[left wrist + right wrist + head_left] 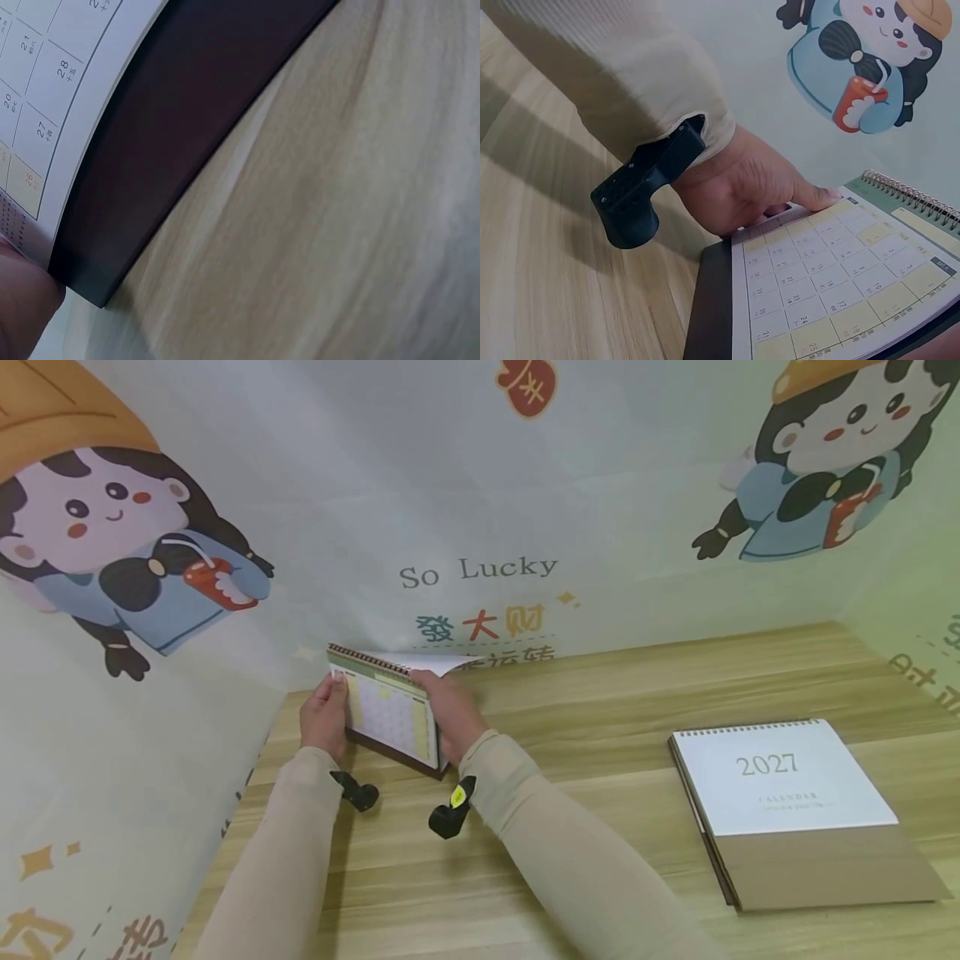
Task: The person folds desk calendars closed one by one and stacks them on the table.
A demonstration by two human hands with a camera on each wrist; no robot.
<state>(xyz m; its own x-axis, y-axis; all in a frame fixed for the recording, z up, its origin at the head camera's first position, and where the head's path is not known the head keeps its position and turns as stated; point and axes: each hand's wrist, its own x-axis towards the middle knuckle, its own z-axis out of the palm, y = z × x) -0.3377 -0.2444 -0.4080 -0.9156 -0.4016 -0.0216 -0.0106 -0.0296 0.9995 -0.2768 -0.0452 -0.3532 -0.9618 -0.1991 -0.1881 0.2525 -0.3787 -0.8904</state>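
A spiral-bound desk calendar (390, 714) stands tilted near the back left of the table, its month grid facing me. My left hand (325, 714) grips its left edge, thumb on the front. At the opposite edge my right hand (453, 714) holds it, with the thumb (817, 196) lying over the page and the other fingers mostly hidden behind. A white sheet (423, 662) sticks out behind the spiral binding (907, 196). Below the pages shows the dark base (161, 127), close over the wood in the left wrist view.
A second desk calendar (806, 789), with a white "2027" cover and brown base, lies on the right of the wooden table (585, 860). Printed sheeting (622, 527) with cartoon figures encloses the back and sides. A black wrist camera (450, 810) hangs below each cuff.
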